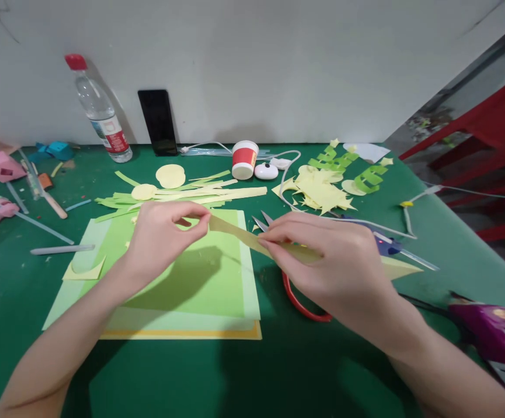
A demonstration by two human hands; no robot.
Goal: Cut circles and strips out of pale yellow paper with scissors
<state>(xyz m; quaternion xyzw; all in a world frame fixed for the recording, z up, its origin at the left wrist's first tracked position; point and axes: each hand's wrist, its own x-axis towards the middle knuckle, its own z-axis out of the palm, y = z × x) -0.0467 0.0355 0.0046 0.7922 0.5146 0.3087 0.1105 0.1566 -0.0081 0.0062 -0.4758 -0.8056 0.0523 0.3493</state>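
A long pale-yellow paper strip [235, 230] stretches in the air between both hands. My left hand [163, 241] pinches its left end between thumb and fingertips. My right hand [326, 252] pinches the strip farther along, and its pointed tail shows past the wrist side. Below the left hand lies a stack of green paper sheets [204, 278]. Scissors with red handles [307, 310] rest on the table under my right hand, which hides part of them. A blue glue gun [385, 244] lies behind that hand.
Paper strips [217, 194], yellow cut-outs [319, 188] and green curled pieces [369, 177] lie beyond the hands. At the back stand a water bottle [104, 119], a phone [158, 123] and a paper cup [244, 159]. A white cable crosses the right; a purple tool [494, 331] sits at the right edge.
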